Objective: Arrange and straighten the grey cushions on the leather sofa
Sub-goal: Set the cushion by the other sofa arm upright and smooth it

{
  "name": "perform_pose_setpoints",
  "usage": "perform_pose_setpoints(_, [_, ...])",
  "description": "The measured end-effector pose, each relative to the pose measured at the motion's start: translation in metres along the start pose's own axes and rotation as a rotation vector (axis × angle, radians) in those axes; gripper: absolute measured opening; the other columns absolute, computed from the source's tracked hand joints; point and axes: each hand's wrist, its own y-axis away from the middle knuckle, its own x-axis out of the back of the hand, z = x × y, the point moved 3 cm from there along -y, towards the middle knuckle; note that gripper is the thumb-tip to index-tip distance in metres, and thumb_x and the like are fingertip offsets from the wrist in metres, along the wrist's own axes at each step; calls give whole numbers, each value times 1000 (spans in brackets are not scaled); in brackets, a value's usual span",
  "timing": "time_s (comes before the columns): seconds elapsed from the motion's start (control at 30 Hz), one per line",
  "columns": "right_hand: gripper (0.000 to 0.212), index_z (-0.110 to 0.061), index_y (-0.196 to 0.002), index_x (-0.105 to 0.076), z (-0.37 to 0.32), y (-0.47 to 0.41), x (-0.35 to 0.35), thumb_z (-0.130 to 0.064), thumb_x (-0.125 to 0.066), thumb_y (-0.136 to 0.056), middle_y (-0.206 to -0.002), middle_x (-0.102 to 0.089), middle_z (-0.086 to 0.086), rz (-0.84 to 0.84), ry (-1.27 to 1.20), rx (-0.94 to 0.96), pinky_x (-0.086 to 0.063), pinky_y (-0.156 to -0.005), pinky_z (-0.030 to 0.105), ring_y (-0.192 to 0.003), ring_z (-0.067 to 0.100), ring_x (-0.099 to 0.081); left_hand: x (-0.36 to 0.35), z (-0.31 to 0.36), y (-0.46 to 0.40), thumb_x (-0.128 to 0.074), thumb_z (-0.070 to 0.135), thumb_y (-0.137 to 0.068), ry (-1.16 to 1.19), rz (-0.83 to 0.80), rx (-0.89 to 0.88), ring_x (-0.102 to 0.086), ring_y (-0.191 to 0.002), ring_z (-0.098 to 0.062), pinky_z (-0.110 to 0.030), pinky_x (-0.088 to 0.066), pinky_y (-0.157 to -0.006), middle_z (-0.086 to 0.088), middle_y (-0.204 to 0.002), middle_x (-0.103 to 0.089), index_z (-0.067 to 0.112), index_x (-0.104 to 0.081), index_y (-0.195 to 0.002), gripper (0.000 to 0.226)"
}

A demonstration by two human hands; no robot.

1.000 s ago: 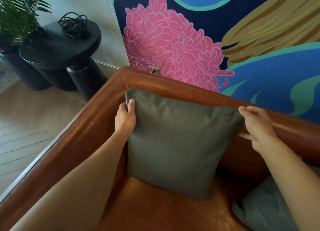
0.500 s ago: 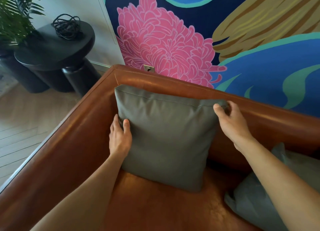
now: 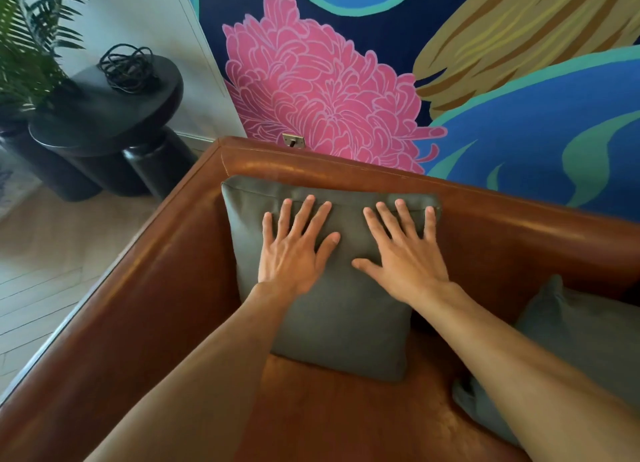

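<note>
A grey square cushion (image 3: 346,326) stands upright in the corner of the brown leather sofa (image 3: 145,288), leaning against the backrest. My left hand (image 3: 294,250) lies flat on its upper left face, fingers spread. My right hand (image 3: 405,253) lies flat on its upper right face, fingers spread too. Neither hand grips anything. A second grey cushion (image 3: 571,333) lies slumped on the seat at the right, partly hidden by my right forearm.
A black round side table (image 3: 104,115) with a coil of black cable (image 3: 126,66) stands left of the sofa, beside a potted palm (image 3: 27,45). A painted mural wall (image 3: 346,80) runs behind the backrest. Wooden floor (image 3: 45,253) lies left.
Both hands let go of the cushion's top corners and side, and now press flat on its front face. The cushion sits further back against the backrest.
</note>
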Motion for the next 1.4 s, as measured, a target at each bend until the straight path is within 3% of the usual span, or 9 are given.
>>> perform_pose_setpoints(0.27, [103, -17, -170, 1, 14, -5, -15, -85, -7, -92, -178, 1, 3, 60, 42, -53, 9, -129, 55, -164, 28, 6, -3, -56, -6, -8, 74, -99, -12, -86, 116, 8, -159, -26, -58, 2, -125, 12, -172, 2, 43, 2, -162, 71])
perform_pose_setpoints(0.47, [108, -21, -170, 5, 10, -1, -6, -89, -20, -90, -178, 11, 9, 18, 56, -138, 9, -128, 60, -163, 33, 15, -2, -83, 8, -19, 83, -93, 206, -40, 351, 15, -157, -27, -58, 2, -125, 10, -172, 10, 45, 2, -161, 81])
perform_pose_setpoints(0.57, [109, -24, -171, 1, 13, 5, 6, -87, -33, -89, -178, 9, 10, 24, 22, -205, 6, -121, 72, -162, 37, 17, -6, -94, 32, -39, 85, -88, 526, 40, 571, 2, -159, -26, -54, -10, -125, 9, -173, 6, 45, 3, -161, 94])
perform_pose_setpoints(0.7, [118, -26, -170, 4, 20, -5, 13, -91, -42, -82, -178, 10, 6, -52, 19, -207, -2, -120, 77, -162, 36, 17, -37, -105, 58, -59, 91, -68, 1004, -114, 782, -33, -151, -27, -52, -31, -121, 4, -168, -26, 47, 3, -160, 119])
perform_pose_setpoints(0.8, [129, -32, -169, 2, 25, -13, 14, -92, -58, -73, -177, 15, 4, -85, -88, -272, -7, -120, 77, -161, 39, 18, -46, -105, 66, -70, 89, -60, 1170, -204, 832, -41, -146, -25, -61, -36, -114, 12, -165, -32, 55, 0, -157, 125])
perform_pose_setpoints(0.87, [135, -37, -169, 0, 29, -10, 10, -87, -71, -66, -176, 20, 2, -61, -244, -376, -11, -119, 76, -160, 46, 14, -44, -104, 66, -76, 79, -66, 1246, -221, 856, -43, -143, -26, -67, -37, -107, 13, -162, -34, 54, -1, -157, 121])
perform_pose_setpoints(0.97, [134, -34, -169, -12, 30, -4, -1, -69, -88, -64, -175, 18, 1, 40, -491, -430, -35, -118, 62, -158, 47, -18, -37, -105, 64, -81, 69, -66, 1284, -248, 854, -52, -128, -23, -73, -39, -104, 14, -144, -50, 49, -19, -157, 112])
perform_pose_setpoints(1.07, [126, -29, -166, -24, 23, -5, -4, -51, -97, -65, -175, 11, 1, 98, -612, -412, -42, -115, 52, -148, 44, -41, -33, -108, 66, -84, 64, -65, 1293, -238, 863, -57, -116, -17, -69, -47, -99, 19, -129, -57, 40, -36, -152, 102])
perform_pose_setpoints(1.4, [86, -21, -153, -45, -25, -15, 17, -32, -91, -80, -167, -19, 0, 164, -619, -196, -38, -116, 46, -140, 35, -48, -23, -130, 65, -83, 42, -81, 1410, -105, 904, -63, -110, -11, -64, -48, -100, 14, -122, -68, 33, -56, -134, 60])
